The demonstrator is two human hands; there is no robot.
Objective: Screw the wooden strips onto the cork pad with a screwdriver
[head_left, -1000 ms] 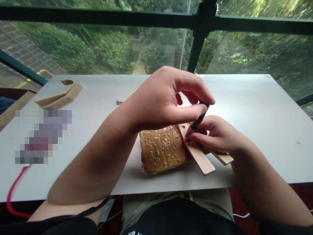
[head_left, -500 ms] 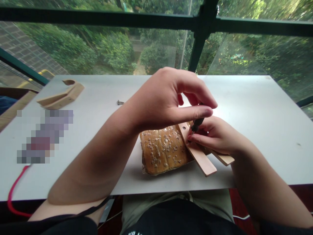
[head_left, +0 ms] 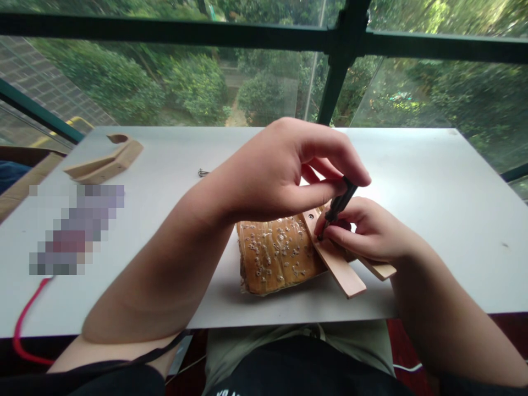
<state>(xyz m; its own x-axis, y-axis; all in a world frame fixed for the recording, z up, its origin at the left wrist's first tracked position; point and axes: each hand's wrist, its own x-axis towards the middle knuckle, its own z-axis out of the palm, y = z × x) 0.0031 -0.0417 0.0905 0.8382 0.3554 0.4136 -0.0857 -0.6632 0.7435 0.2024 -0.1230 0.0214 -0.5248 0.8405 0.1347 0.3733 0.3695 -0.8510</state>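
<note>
My left hand (head_left: 305, 165) arches over the work, thumb and fingers closed on the dark handle of a small screwdriver (head_left: 340, 201). The screwdriver tilts, its tip down at a wooden strip (head_left: 340, 270). My right hand (head_left: 367, 228) pinches round the lower shaft close to the tip; whether it also steadies a screw is hidden. Another screw head (head_left: 311, 216) sits in the strip farther up. Beneath the strip lies a brown block (head_left: 274, 256) wrapped in clear film and pitted with many holes. A second wooden strip (head_left: 377, 268) pokes out below my right hand.
Several loose screws (head_left: 203, 172) lie on the white table (head_left: 445, 220), beyond my left forearm. A curved wooden piece (head_left: 105, 160) rests at the far left. Nearer is a pixelated object (head_left: 78, 234) with a red cable (head_left: 21, 319). Windows stand behind the table.
The fingers of my left hand have shifted on the screwdriver, lifting slightly, and more of its handle shows now. My right hand stays about the same place by the tip.
</note>
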